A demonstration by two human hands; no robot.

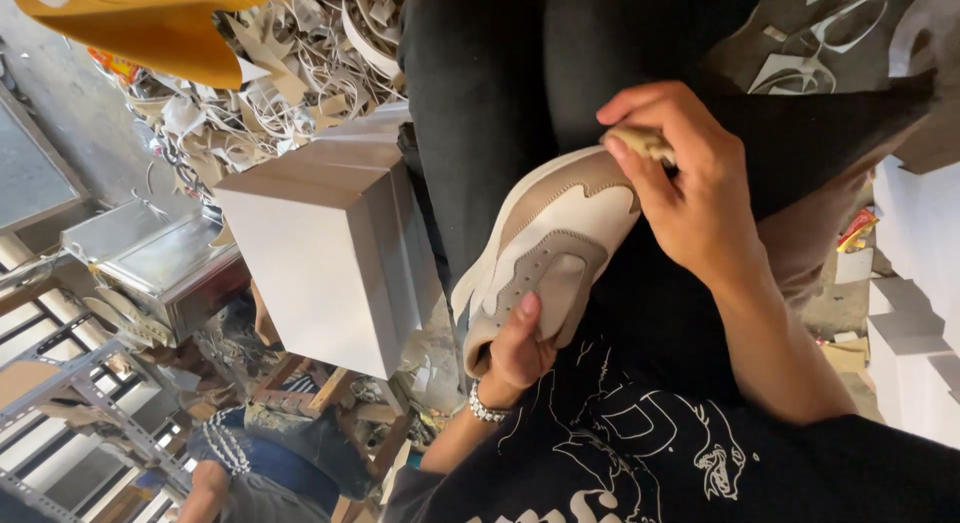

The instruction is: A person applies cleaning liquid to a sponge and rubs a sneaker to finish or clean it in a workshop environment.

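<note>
The left hand (520,348) grips the heel end of a cream-and-tan sneaker (545,253), its fingers clamped round it, thumb on top. The shoe rests across the person's lap. The right hand (690,198) pinches a small tan block (640,141) (perhaps an eraser) against the toe. A white box (320,243) stands just beside.

There is a single view, from a camera worn on the person's head. It looks steeply down the chest and lap, tilted sideways, and sits close to the hands, which fill the middle of the frame. Floor clutter and a white box (330,243) lie beyond.
</note>
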